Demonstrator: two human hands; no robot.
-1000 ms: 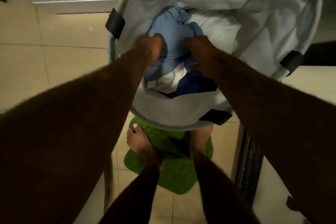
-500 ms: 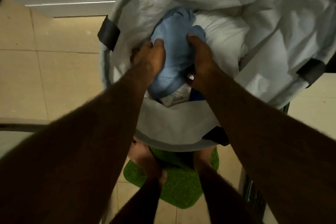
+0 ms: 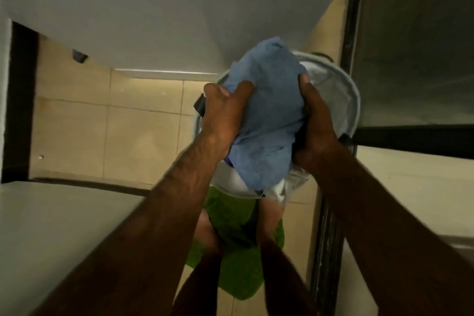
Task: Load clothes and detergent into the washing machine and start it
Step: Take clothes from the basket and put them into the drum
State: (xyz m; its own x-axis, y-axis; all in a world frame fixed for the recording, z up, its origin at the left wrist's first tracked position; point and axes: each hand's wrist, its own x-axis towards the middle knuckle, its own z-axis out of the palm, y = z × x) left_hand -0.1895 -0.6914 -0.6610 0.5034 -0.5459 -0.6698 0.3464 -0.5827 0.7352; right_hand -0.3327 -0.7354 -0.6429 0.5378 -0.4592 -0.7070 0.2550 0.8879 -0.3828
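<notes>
Blue cloth bundle (image 3: 266, 120) gripped between left hand (image 3: 225, 113) and right hand (image 3: 316, 123), fingers (image 3: 241, 90) clenched into fabric on both sides. Bundle held over white laundry basket (image 3: 351, 100); green mat (image 3: 238, 272) seen below.

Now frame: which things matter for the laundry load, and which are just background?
Job: clothes bundle, gripped by left hand and right hand; laundry hamper below.
Background: green mat; tiled floor; dark door frame.

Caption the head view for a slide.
Left hand and right hand grip a blue clothes bundle over the grey hamper.
</notes>
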